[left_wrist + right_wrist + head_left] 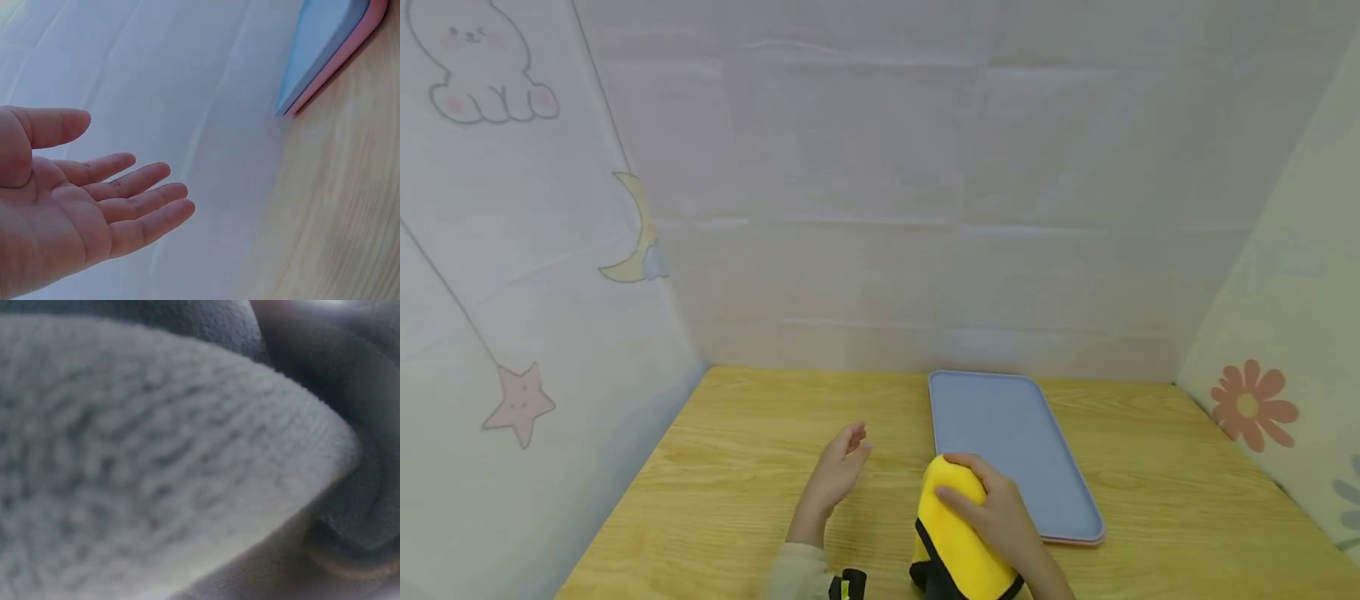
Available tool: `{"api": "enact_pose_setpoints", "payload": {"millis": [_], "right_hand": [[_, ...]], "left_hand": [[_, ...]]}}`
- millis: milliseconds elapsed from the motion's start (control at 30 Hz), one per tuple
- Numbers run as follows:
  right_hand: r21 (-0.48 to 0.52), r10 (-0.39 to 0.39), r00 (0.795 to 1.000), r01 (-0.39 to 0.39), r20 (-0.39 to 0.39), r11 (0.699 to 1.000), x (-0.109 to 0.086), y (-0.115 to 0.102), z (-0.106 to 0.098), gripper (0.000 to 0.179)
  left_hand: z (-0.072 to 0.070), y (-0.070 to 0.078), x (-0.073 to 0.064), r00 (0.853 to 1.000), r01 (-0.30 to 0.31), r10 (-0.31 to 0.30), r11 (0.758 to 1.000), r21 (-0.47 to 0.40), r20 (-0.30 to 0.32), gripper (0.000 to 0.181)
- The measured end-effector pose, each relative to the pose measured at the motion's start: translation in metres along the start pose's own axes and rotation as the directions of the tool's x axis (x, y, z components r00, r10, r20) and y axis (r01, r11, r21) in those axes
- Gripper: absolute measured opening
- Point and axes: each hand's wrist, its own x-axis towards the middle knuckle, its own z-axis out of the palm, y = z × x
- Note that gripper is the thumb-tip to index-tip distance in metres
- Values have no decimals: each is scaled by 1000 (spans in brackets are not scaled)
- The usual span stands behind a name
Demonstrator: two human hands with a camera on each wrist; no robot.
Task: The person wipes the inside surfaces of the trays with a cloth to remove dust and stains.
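Note:
My right hand grips a folded yellow microfiber cloth with black edging, thumb on its near face and fingers over the far side. The cloth is held up at the front, overlapping the near left part of the blue tray in the head view. Fuzzy grey fabric fills most of the right wrist view, blurred and close to the camera; the fingers are hidden there. My left hand hovers to the left of the cloth, holding nothing. In the left wrist view its fingers are extended and the thumb stands apart.
The blue tray lies on a pink tray, whose edge shows beneath. Both rest on a wooden table near its back. A pale sheet hangs behind, with printed sheets at both sides. A black band circles the left wrist.

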Motion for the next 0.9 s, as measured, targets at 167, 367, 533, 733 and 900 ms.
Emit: {"api": "enact_pose_setpoints", "payload": {"millis": [167,367,533,733,900], "right_hand": [[18,-71,993,70,96,997,21,-1,22,38],[88,-98,976,82,196,993,53,4,49,44],[33,-86,962,80,261,996,73,17,72,46],[-152,-24,955,72,296,986,84,32,88,48],[-260,38,933,60,357,964,81,45,91,51]], "left_hand": [[-18,5,-15,995,-17,22,998,52,-99,45],[-29,12,-24,979,4,12,997,80,-204,43],[-29,13,-25,976,28,-6,995,96,-219,42],[-29,9,-25,978,21,-1,995,94,-209,41],[-30,5,-25,980,13,5,996,89,-197,42]]}}
